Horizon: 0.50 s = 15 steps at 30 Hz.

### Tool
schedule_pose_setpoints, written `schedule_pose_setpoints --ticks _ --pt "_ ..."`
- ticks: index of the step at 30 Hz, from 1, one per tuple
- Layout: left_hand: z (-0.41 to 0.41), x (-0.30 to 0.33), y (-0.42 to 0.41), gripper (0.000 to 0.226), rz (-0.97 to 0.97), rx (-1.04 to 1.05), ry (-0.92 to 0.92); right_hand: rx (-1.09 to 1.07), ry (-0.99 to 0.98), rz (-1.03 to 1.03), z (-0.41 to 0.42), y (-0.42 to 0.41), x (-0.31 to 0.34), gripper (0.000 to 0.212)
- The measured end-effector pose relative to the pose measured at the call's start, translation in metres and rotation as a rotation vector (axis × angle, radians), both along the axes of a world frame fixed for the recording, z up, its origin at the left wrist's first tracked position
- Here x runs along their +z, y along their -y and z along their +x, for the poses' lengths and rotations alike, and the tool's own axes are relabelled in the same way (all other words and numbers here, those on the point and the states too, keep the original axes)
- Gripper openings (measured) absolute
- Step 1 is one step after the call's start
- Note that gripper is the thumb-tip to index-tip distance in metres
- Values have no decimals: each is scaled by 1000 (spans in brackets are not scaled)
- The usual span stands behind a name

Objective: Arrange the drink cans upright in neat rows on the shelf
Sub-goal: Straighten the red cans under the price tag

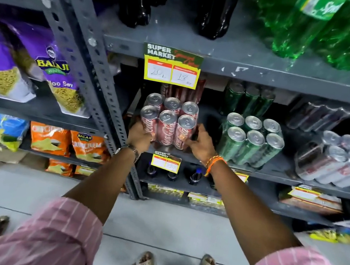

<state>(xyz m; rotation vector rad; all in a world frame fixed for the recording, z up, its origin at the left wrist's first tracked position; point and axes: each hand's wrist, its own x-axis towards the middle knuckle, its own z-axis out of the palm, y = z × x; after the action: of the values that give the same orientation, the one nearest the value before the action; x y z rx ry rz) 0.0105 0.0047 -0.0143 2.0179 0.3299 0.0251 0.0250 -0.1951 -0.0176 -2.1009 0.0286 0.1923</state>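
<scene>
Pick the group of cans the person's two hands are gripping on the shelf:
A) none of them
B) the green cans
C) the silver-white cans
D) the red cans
D: the left hand and right hand press against opposite sides of the red cans, while the green cans and silver-white cans stand untouched further right.

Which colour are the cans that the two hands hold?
Red, with silver tops; the red cans show best in the head view.
</scene>
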Motion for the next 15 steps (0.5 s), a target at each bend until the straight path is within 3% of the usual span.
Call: schedule_pose_setpoints --ticks 5,15 --pt "-8 -6 -3 40 1 41 39 -4 17 42 -5 -2 -1 39" --pt "-9 -20 -8 42 70 43 78 -10 -16 43 -8 -4 -3 39"
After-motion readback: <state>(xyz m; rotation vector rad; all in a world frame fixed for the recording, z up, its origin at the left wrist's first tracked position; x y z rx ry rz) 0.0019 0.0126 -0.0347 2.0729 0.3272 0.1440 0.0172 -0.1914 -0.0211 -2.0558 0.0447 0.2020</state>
